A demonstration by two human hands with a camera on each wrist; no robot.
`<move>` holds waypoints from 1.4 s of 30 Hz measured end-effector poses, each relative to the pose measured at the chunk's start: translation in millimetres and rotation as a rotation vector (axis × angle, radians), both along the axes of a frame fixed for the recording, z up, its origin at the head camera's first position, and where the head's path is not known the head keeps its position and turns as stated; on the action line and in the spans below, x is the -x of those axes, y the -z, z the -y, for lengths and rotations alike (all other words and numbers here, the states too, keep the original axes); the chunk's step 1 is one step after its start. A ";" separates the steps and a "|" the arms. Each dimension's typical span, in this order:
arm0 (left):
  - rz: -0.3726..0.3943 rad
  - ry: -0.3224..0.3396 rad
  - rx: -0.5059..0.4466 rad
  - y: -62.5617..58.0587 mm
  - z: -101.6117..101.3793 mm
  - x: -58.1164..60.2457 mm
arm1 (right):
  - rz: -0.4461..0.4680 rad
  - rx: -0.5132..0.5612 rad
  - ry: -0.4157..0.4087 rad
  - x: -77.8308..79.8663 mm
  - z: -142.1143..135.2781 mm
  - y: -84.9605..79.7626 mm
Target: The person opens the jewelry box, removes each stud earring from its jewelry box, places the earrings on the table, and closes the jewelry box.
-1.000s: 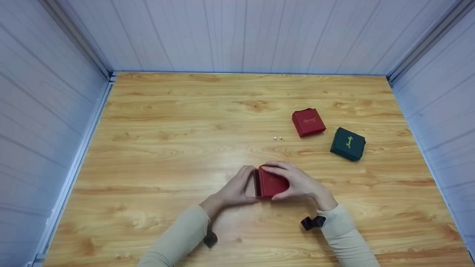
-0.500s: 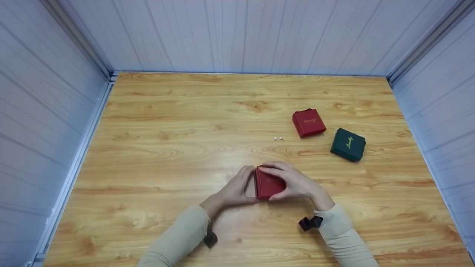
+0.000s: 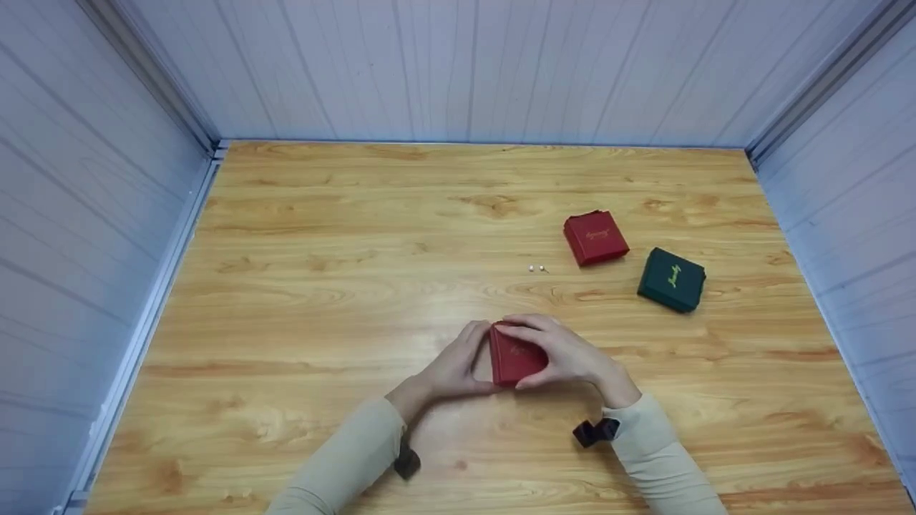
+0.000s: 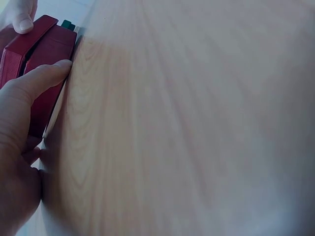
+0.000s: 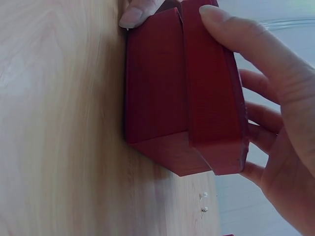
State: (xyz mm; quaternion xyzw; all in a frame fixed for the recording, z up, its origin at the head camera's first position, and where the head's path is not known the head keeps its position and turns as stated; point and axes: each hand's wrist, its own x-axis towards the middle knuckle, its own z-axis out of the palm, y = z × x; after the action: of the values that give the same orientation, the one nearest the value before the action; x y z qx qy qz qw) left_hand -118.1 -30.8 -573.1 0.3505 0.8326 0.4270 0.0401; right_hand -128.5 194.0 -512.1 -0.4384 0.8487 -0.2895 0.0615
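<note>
A small red jewelry box (image 3: 517, 359) stands on the table between both hands. Its lid (image 5: 214, 83) covers the top of the base (image 5: 155, 83), with a narrow seam showing between them. My left hand (image 3: 452, 368) holds the base from the left, thumb (image 4: 47, 78) along the near side. From the right, my right hand (image 3: 572, 355) grips the lid, its thumb on the near side and fingers on the far side. The inside of the box is hidden. Beyond the hands lie two small stud earrings (image 3: 537, 269), side by side.
Another red jewelry box (image 3: 597, 238) with gold lettering sits to the back right. Beside it is a dark green jewelry box (image 3: 672, 280), also lettered. White panel walls (image 3: 444, 71) border the wooden table (image 3: 308, 236) at the back and sides.
The right hand has moved slightly left with the lid. The dark gap at the box's left side has closed under it. The left hand, earrings and other boxes have stayed put.
</note>
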 end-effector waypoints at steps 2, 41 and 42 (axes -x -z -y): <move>-0.003 -0.001 -0.001 0.2 0.0 0.1 | -0.002 0.004 -0.003 -0.1 0.2 0.0; 0.018 0.004 -0.035 -0.1 -0.7 0.6 | -0.007 -0.025 0.032 -0.8 4.8 4.6; 0.019 0.004 -0.036 0.1 -0.8 0.7 | -0.007 -0.025 0.031 -0.7 5.0 4.7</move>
State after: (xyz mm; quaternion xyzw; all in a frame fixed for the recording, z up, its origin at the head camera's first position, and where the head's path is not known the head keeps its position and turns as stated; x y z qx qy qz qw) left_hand -118.8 -30.1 -573.2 0.3488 0.8236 0.4452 0.0424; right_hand -127.8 189.0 -516.8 -0.4253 0.8592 -0.2782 0.0597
